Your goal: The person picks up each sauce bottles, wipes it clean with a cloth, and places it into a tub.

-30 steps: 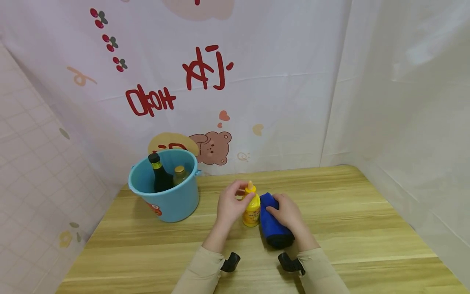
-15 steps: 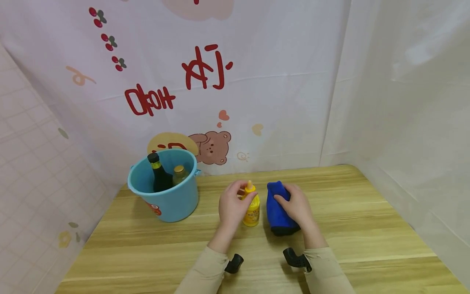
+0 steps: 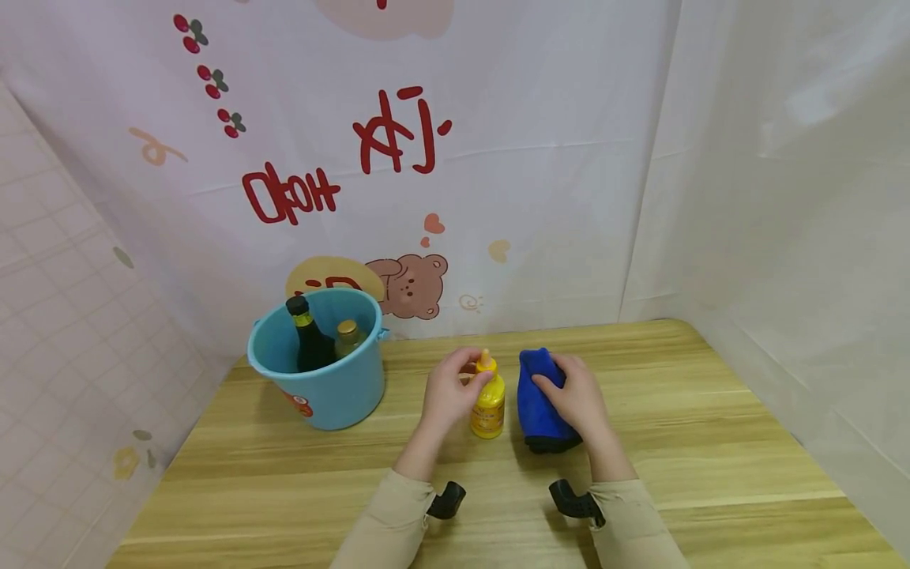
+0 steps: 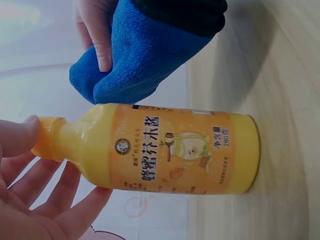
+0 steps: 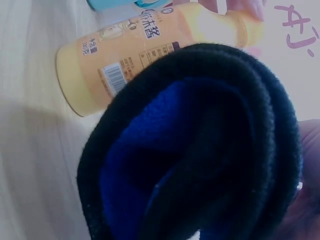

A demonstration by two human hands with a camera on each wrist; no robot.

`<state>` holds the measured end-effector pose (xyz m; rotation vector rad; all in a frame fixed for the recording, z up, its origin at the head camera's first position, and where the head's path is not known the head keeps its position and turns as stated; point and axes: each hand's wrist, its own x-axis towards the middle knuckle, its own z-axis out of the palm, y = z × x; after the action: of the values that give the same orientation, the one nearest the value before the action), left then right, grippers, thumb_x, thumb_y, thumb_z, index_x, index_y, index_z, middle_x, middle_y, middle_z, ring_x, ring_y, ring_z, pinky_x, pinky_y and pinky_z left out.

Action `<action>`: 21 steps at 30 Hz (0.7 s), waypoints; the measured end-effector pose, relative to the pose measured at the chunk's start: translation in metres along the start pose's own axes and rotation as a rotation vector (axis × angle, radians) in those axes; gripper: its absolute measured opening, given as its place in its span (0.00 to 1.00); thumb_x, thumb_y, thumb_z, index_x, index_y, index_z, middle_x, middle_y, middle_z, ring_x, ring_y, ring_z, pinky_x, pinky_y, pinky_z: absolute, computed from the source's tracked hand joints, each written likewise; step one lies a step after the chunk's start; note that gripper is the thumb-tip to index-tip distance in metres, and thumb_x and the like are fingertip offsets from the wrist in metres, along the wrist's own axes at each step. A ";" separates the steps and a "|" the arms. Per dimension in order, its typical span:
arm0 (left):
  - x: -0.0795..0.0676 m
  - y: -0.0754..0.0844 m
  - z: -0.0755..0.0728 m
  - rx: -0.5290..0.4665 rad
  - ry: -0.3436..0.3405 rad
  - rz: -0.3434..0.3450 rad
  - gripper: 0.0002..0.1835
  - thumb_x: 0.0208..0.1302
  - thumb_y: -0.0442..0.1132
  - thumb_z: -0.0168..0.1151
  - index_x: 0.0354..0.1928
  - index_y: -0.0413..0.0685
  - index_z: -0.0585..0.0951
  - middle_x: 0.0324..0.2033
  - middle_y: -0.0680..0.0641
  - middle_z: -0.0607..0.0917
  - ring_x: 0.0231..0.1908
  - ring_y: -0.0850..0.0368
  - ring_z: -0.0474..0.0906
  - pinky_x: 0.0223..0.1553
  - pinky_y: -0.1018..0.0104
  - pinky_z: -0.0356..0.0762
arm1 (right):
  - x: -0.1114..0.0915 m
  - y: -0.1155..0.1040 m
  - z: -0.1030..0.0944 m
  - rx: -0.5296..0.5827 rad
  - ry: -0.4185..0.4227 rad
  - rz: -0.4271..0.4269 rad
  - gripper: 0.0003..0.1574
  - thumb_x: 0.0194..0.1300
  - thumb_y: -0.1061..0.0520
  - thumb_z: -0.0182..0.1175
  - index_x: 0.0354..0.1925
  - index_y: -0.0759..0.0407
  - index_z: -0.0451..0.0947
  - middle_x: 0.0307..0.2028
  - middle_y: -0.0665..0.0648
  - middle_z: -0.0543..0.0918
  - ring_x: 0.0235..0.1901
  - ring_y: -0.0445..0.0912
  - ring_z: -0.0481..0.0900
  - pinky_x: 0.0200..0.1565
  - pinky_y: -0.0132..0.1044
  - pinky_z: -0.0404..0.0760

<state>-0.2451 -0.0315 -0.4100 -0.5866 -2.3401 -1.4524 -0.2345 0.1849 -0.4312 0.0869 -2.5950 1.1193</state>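
Note:
A yellow squeeze bottle of honey mustard sauce (image 3: 487, 411) stands upright on the wooden table in the head view. My left hand (image 3: 449, 389) pinches it by the neck, just under the pointed cap, with thumb and fingers; the left wrist view shows the thumb on the collar and the printed label (image 4: 165, 150). To its right my right hand (image 3: 579, 393) grips a folded blue cloth (image 3: 538, 407) with black edging, thumb on the near face. The cloth's rolled black edge (image 5: 240, 65) fills much of the right wrist view, hiding most of that hand.
A light blue bucket (image 3: 348, 395) stands at the left back of the table (image 3: 284, 490). Inside it are a dark bottle (image 3: 313, 344) with a black cap and a jar (image 3: 347, 338) with a gold lid. A printed white curtain (image 3: 554, 197) hangs behind.
My right hand has lifted the cloth and moved it slightly right and away, leaving a gap beside the bottle. My left hand keeps hold of the bottle, which turned slightly.

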 end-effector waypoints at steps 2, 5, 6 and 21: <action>0.001 0.000 -0.001 -0.009 -0.028 -0.016 0.13 0.62 0.32 0.69 0.48 0.41 0.83 0.44 0.45 0.86 0.43 0.49 0.83 0.41 0.62 0.84 | 0.000 -0.001 -0.001 0.002 0.003 -0.002 0.29 0.66 0.54 0.66 0.59 0.70 0.75 0.54 0.72 0.77 0.54 0.65 0.76 0.55 0.61 0.74; 0.002 0.002 -0.003 -0.019 -0.066 -0.029 0.13 0.63 0.31 0.68 0.50 0.39 0.82 0.45 0.44 0.85 0.45 0.47 0.83 0.43 0.60 0.84 | 0.001 -0.002 -0.003 0.019 0.022 -0.012 0.28 0.66 0.55 0.66 0.58 0.70 0.76 0.54 0.72 0.77 0.54 0.65 0.76 0.55 0.61 0.74; 0.002 0.002 -0.003 -0.022 -0.078 -0.032 0.14 0.64 0.31 0.67 0.51 0.39 0.82 0.46 0.43 0.85 0.45 0.47 0.82 0.44 0.60 0.83 | 0.001 -0.003 -0.003 0.026 0.032 -0.017 0.28 0.66 0.55 0.66 0.58 0.70 0.76 0.54 0.72 0.77 0.54 0.65 0.76 0.55 0.61 0.74; 0.002 0.002 -0.002 -0.123 -0.148 -0.068 0.13 0.68 0.32 0.63 0.53 0.42 0.81 0.48 0.45 0.84 0.49 0.48 0.81 0.48 0.56 0.82 | -0.006 -0.031 -0.007 0.118 0.191 -0.194 0.25 0.60 0.60 0.71 0.54 0.67 0.79 0.51 0.68 0.79 0.50 0.63 0.78 0.49 0.62 0.79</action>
<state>-0.2457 -0.0327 -0.4070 -0.6743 -2.4164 -1.6449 -0.2213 0.1679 -0.4071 0.2410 -2.2978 1.1493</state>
